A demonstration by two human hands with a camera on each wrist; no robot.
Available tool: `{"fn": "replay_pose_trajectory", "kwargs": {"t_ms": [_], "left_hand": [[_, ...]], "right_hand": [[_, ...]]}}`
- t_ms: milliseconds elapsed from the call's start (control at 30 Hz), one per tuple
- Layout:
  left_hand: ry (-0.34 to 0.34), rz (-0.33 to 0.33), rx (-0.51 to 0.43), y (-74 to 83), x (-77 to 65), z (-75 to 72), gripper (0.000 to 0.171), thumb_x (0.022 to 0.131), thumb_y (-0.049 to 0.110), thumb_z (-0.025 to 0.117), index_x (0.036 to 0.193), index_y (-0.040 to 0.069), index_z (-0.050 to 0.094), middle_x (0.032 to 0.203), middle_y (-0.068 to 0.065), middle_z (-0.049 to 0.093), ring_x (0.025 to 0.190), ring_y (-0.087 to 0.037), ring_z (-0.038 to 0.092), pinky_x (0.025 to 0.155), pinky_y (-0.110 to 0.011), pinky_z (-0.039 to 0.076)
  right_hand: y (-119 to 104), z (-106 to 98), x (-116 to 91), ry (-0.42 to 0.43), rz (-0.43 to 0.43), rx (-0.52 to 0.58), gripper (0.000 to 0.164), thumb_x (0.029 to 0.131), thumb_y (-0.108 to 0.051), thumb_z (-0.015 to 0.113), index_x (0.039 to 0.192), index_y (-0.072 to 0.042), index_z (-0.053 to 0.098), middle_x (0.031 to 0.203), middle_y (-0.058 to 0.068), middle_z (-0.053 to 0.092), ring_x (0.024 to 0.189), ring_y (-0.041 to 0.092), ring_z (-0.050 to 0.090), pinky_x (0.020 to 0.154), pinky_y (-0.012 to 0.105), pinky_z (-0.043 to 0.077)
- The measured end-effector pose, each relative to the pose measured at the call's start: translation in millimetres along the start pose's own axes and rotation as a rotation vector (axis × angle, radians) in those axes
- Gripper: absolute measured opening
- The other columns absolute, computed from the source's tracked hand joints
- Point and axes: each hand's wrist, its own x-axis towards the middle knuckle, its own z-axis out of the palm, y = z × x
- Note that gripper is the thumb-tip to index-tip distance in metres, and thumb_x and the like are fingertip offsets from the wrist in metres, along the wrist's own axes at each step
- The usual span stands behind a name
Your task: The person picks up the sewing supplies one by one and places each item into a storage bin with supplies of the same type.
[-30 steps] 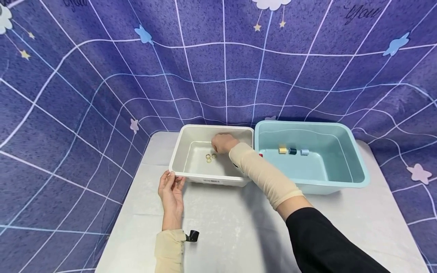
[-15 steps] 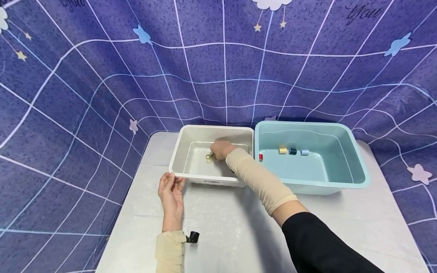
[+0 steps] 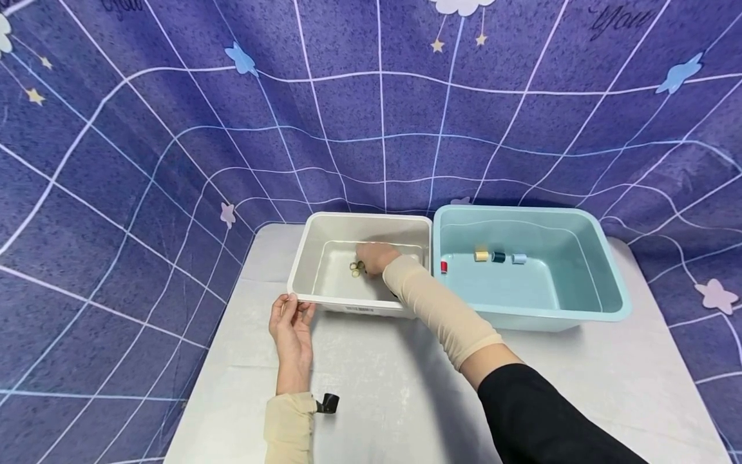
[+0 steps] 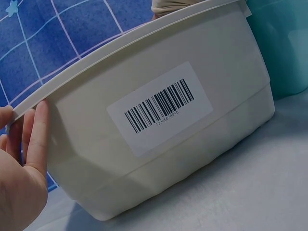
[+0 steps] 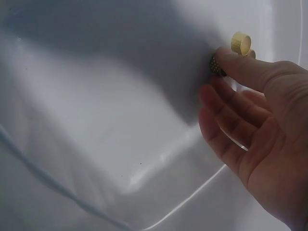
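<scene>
My right hand reaches down into the white plastic bin. In the right wrist view its thumb and index finger pinch a dimpled ring thimble, dark in the shade. A gold ring thimble lies just beyond the thumb, with part of another behind it. From the head, gold thimbles show on the bin floor beside the fingertips, which are hidden. My left hand holds the bin's front left corner, thumb at the rim and fingers beneath it.
A light blue bin stands against the white bin's right side. Inside are a red spool, a yellow spool, a dark spool and a pale blue spool. A patterned blue curtain hangs behind the table.
My right hand has shifted slightly left and down to the thimbles, covering one of them. The red spool has come into view from behind the forearm. The left hand stays put.
</scene>
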Motion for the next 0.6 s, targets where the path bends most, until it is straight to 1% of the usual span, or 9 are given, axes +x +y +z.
{"fn": "replay_pose_trajectory", "kwargs": {"t_ms": [133, 233, 333, 467, 600], "left_hand": [[0.003, -0.002, 0.002, 0.4, -1.1, -0.9, 0.011, 0.101, 0.004, 0.067, 0.102, 0.007, 0.056, 0.081, -0.008, 0.062, 0.072, -0.016, 0.068, 0.075, -0.027, 0.07], [0.008, -0.005, 0.002, 0.7, -1.6, -1.1, 0.011, 0.102, 0.004, 0.066, 0.102, 0.007, 0.056, 0.081, -0.008, 0.062, 0.073, -0.016, 0.068, 0.075, -0.027, 0.07], [0.008, -0.001, 0.009, 1.0, -1.2, -0.5, 0.011, 0.101, 0.005, 0.067, 0.102, 0.007, 0.056, 0.082, -0.008, 0.062, 0.073, -0.017, 0.068, 0.077, -0.028, 0.07], [0.001, 0.011, 0.015, 1.0, 0.0, 0.2, 0.011, 0.101, 0.005, 0.067, 0.101, 0.007, 0.056, 0.081, -0.008, 0.062, 0.073, -0.016, 0.068, 0.077, -0.027, 0.069], [0.001, 0.012, 0.007, 0.7, 0.4, 0.2, 0.011, 0.101, 0.004, 0.066, 0.101, 0.007, 0.056, 0.08, -0.008, 0.062, 0.071, -0.016, 0.068, 0.073, -0.026, 0.069]], "right_hand": [[-1.9, -0.4, -0.1, 0.007, -0.008, 0.033, 0.023, 0.087, -0.001, 0.071, 0.104, -0.013, 0.061, 0.106, 0.005, 0.07, 0.086, 0.019, 0.053, 0.083, 0.039, 0.062], [-3.6, -1.0, -0.3, 0.008, -0.011, 0.032, 0.018, 0.088, -0.004, 0.071, 0.1, -0.014, 0.062, 0.106, 0.005, 0.071, 0.085, 0.019, 0.054, 0.084, 0.04, 0.063], [-4.9, -2.5, 0.0, 0.016, -0.012, 0.019, 0.016, 0.088, -0.004, 0.07, 0.093, -0.015, 0.06, 0.101, 0.004, 0.07, 0.082, 0.018, 0.053, 0.081, 0.04, 0.063], [-5.3, -3.5, 0.8, 0.019, -0.016, -0.001, 0.021, 0.087, -0.004, 0.071, 0.083, -0.018, 0.055, 0.093, 0.002, 0.067, 0.078, 0.017, 0.051, 0.074, 0.038, 0.061], [-4.5, -1.9, 1.9, 0.007, -0.019, -0.005, 0.026, 0.085, -0.006, 0.074, 0.079, -0.019, 0.052, 0.088, -0.001, 0.063, 0.076, 0.017, 0.05, 0.068, 0.035, 0.058]]}}
